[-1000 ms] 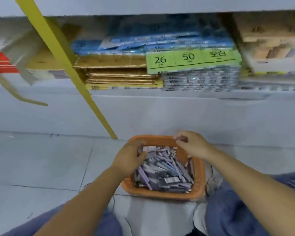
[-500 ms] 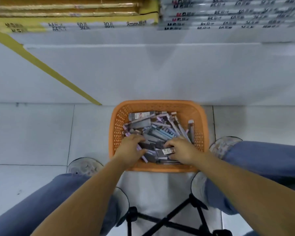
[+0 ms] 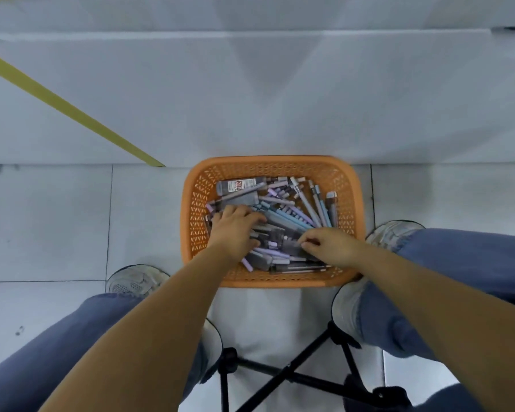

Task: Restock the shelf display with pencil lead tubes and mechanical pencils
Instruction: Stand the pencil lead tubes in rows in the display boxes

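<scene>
Both hands inside orange basket [image 3: 197, 203]: left hand [image 3: 235, 227] at nine o'clock, grip unclear; right hand [image 3: 330, 248] pinches a tube [image 3: 291, 247] near five-o'clock rim.

The floor [image 3: 48, 221] is pale grey tile with thin dark joints. An orange lattice basket [image 3: 272, 282] stands on it in the middle, its far rim just beside the white shelf base [image 3: 280, 99], which meets the floor along the far edge. A yellow strip [image 3: 72, 110] slants down that base to the floor, left of the basket. A left shoe [image 3: 134, 279] and a right shoe [image 3: 394, 233] flank the basket. A black stool frame [image 3: 286, 374] stands nearest.
</scene>
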A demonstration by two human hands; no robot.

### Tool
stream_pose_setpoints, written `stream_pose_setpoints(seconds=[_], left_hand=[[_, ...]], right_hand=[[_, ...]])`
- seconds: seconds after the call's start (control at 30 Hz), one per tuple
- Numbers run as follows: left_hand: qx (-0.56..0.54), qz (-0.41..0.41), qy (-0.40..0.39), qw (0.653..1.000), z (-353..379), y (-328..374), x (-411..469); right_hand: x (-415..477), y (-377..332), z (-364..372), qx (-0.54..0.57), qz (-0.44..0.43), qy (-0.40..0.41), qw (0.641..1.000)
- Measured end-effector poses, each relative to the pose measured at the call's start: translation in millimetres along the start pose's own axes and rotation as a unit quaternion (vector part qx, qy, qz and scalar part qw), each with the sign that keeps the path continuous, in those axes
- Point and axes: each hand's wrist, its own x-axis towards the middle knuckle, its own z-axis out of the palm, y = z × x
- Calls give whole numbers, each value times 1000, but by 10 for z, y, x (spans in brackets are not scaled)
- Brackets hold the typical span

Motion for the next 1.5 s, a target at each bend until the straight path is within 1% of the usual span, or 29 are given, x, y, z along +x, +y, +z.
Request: stream_pose_setpoints(seconds=[0.1,0.17,0.23,0.3,0.37,0.43,0.57,0.63,0.73,0.87,0.93,1.03,1.07,1.17,1.23,1.3,1.4,1.5], left_hand=[[38,3,10,999,-17,-22,32],[27,4,11,1000,-35,-38,28],[-19,6,13,1000,-53,-53,0],[-110,0,29,993,-87,-68,-56],[-218,-19,47,975,-132,-73,-119],[-294,-38,67,953,-203,-65,-176],[-405,-75,118,904,-346,-56,-268],[-448,-93,132,879,-377,-67,-315],[-486,-123,128,856,-336,-104,-387],[-488,-149,128,850,-218,-178,-447],[-511,-156,118,837,-185,-198,-474],[-566,-170,103,800,-139,-214,-505],[-571,-175,100,796,-133,-220,-515],[-563,-197,63,801,-138,-232,-528],[-582,-220,27,783,-156,-234,-535],[-606,-232,8,761,-220,-207,-567],[-637,-212,14,741,-440,-96,-605],[-690,-157,47,705,-806,29,-655]], right_hand=[[-7,4,-24,15,15,-34,999],[-3,14,-21,7,20,-59,998],[5,18,0,17,22,-87,996],[19,14,21,24,19,-110,993],[28,2,35,18,13,-110,994],[34,-10,55,-2,4,-98,995],[42,-32,97,-69,-14,-69,995],[40,-26,112,-85,-16,-62,994],[25,2,127,-90,-20,-54,994],[15,23,146,-63,-13,-25,998],[5,12,157,-45,-4,-14,999],[-13,-6,211,-66,-12,-17,998],[-13,-6,236,-70,-17,-23,997],[-11,10,248,-25,-7,-28,999],[-38,-20,163,20,5,-25,999],[-91,-114,6,76,-6,-4,997],[-253,-392,-327,128,-46,36,990],[-564,-727,-710,165,-103,70,978]])
